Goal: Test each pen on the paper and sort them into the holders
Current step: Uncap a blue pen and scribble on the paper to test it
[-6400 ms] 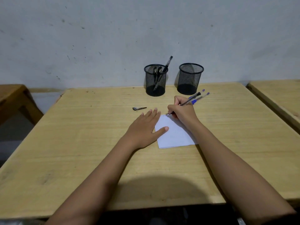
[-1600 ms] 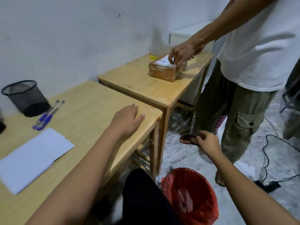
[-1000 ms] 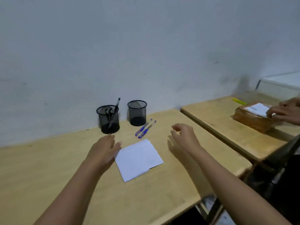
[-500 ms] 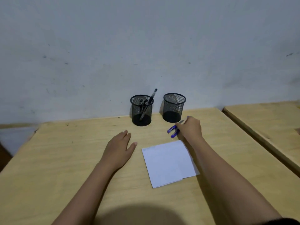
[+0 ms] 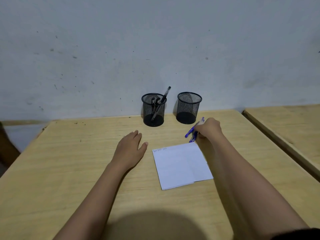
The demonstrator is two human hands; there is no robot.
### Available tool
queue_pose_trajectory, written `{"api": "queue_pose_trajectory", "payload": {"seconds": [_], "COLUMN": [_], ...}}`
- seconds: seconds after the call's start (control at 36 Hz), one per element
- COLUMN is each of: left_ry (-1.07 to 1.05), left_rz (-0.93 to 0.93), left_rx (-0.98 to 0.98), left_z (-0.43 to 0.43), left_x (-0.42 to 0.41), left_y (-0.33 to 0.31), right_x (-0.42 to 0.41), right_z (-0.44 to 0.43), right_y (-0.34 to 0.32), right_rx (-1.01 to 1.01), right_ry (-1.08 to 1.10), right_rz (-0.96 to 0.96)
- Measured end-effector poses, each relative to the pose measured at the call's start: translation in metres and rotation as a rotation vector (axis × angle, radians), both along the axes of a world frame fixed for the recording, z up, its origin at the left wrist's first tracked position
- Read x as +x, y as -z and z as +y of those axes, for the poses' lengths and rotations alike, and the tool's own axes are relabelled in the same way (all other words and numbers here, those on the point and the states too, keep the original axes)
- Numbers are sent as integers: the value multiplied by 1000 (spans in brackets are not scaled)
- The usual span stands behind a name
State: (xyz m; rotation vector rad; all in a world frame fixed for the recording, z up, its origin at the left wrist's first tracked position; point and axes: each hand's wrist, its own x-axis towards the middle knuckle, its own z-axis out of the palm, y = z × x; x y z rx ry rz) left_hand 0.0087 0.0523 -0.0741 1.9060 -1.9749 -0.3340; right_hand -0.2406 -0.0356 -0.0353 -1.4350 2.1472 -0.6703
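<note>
Two black mesh holders stand by the wall: the left holder [image 5: 153,110] has several black pens in it, the right holder [image 5: 189,107] looks empty. A folded white paper [image 5: 181,166] lies on the table with faint scribbles along its top left edge. My right hand [image 5: 208,129] rests just beyond the paper's far right corner, its fingers closed around the blue pens [image 5: 191,133], whose capped ends stick out to the left. My left hand [image 5: 130,148] lies flat and open on the table, left of the paper.
The wooden table [image 5: 69,170] meets a grey wall at the back. A second wooden table [image 5: 285,125] stands close on the right, with a narrow gap between them. My shadow falls on the near edge.
My view swung back from the room on the right to the table. My right hand reached the blue pens and closed on them. My left hand has settled flat beside the paper.
</note>
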Motion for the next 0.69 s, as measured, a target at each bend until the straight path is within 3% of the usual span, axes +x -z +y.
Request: {"api": "queue_pose_trajectory", "payload": {"seconds": [0.25,0.56,0.69], "left_ry": [-7,-8,5], "left_rz": [21,26,90], "left_rx": [5,4,-1], "left_z": [-1,-2,-4], "left_x": [-1,-2,-4], "left_y": [0,0,-3], "right_x": [-7,-19,-22], "right_z": [14,38,50], "right_y": [3,-8,-6], "right_rx": [-62,-50,-181], "right_ry": [46,147,70], "right_rz": [-153,-792,-1002]}}
